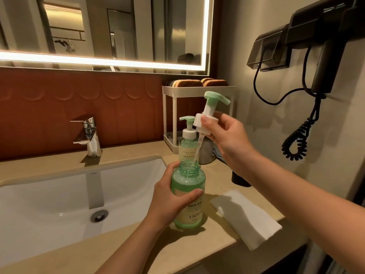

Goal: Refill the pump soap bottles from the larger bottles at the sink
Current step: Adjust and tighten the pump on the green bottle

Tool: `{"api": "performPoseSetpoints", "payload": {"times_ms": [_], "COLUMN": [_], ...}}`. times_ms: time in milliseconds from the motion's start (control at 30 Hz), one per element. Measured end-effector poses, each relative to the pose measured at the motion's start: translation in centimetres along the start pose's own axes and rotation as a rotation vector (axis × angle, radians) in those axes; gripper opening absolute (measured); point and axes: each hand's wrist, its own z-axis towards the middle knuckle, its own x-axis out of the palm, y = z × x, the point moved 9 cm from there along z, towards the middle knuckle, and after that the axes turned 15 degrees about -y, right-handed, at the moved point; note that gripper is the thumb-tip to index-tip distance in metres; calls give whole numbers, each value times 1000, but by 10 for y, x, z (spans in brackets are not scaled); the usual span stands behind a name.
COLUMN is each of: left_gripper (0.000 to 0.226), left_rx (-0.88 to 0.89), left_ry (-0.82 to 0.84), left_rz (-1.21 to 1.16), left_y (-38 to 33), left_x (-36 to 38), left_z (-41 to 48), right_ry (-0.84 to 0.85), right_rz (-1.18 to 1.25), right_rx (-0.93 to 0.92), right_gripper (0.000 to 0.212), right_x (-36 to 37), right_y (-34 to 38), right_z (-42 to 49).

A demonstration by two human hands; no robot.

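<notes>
Soap bottles, two. One open bottle (188, 202), green, stands on the desk (128, 244) at the sink's right edge, uncapped. A second bottle (187, 147), with its pump fitted, stands just behind it.

Loose pump (209, 112), one: green top, white collar, clear tube hanging down. The tube's lower end reaches the open bottle's neck.

Hands, two. My left hand (169, 204) grasps the open bottle round its body, with my thumb (194, 193) across the front label and the other fingers wrapped behind. My right hand (227, 139) is raised above the bottle, and its fingers (206, 122) pinch the pump's white collar.

Sink (59, 204), one, white, left of the bottles. Tap (88, 135), one, chrome.

Cloth (245, 216), one, white, folded, flat on the desk right of the open bottle.

Rack (197, 89), one, white, behind the bottles, with two brown pads (189, 83) on top.

Hair dryer (324, 46), one, black, wall-mounted, with a coiled cord.

Mirror (118, 32), one, with a lit edge.
</notes>
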Motion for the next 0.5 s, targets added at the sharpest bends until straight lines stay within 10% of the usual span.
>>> {"api": "performPoseSetpoints", "payload": {"times_ms": [500], "left_gripper": [56], "left_rx": [9], "left_ry": [4], "left_rz": [64], "left_y": [4], "left_x": [1], "left_z": [1], "right_ry": [327], "right_rz": [-189], "right_rx": [-17], "right_gripper": [27], "right_x": [20], "right_y": [-31], "right_z": [-40]}}
